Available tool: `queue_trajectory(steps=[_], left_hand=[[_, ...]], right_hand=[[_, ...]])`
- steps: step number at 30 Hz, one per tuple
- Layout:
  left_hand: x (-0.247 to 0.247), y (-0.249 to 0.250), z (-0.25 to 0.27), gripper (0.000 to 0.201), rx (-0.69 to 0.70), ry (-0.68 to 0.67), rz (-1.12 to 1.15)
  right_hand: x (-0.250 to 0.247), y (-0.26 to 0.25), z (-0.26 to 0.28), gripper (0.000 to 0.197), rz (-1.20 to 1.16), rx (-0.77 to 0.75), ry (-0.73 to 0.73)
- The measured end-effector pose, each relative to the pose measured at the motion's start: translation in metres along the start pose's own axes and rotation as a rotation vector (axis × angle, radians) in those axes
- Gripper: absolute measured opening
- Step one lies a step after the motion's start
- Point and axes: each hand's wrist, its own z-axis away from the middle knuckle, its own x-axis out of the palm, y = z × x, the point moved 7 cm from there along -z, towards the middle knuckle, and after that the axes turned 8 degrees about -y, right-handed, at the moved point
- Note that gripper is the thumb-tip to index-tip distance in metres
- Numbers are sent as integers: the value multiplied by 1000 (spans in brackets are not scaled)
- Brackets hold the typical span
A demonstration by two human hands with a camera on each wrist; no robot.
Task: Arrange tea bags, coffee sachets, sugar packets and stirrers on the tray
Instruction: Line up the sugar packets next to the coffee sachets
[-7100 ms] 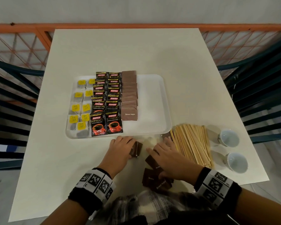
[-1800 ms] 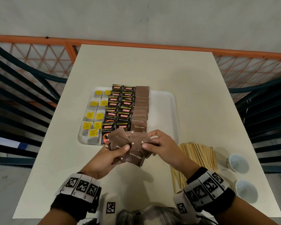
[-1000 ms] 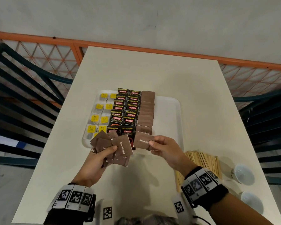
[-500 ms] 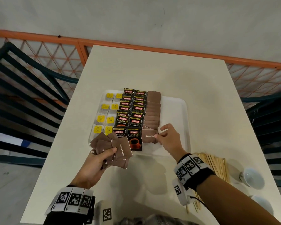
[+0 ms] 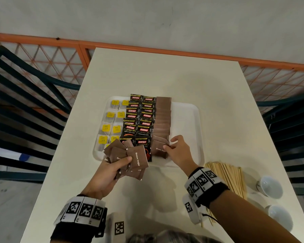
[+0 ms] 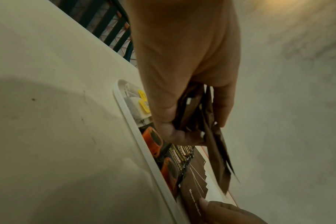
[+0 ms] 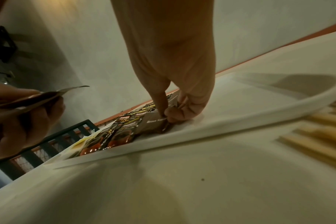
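Observation:
A white tray (image 5: 188,120) holds yellow-tagged tea bags (image 5: 111,127) on its left, two columns of black coffee sachets (image 5: 139,118) in the middle and a column of brown sugar packets (image 5: 162,120). My left hand (image 5: 111,171) grips a fan of several brown sugar packets (image 5: 132,158) above the tray's near edge. My right hand (image 5: 178,150) pinches the right edge of one brown sugar packet (image 5: 158,150) lying at the near end of the sugar column, thumb and forefinger (image 7: 161,104) on it. Wooden stirrers (image 5: 228,176) lie on the table right of the tray.
Two small white cups (image 5: 269,185) stand at the table's right edge beyond the stirrers. The right half of the tray is bare. Dark metal chairs (image 5: 25,102) flank the table, and an orange railing (image 5: 147,50) runs behind it.
My right hand took one sugar packet from the fan in my left hand and carried it forward onto the near end of the sugar column. The left hand stayed put with its fan.

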Motion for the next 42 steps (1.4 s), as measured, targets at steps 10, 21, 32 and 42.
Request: queue_trajectory(steps=[10, 21, 32, 42], left_hand=[[-1, 0, 1, 25, -16, 14, -10], [11, 4, -4, 26, 1, -7, -39], [11, -7, -5, 29, -34, -11, -93], [-8, -4, -1, 20, -33, 53, -35]], right_hand=[[-1, 2, -9, 35, -25, -26, 17], [21, -50, 26, 18, -29, -235, -231], [41, -36, 42, 8, -342, -84, -486], [-7, -17, 3, 11, 155, -146, -211]])
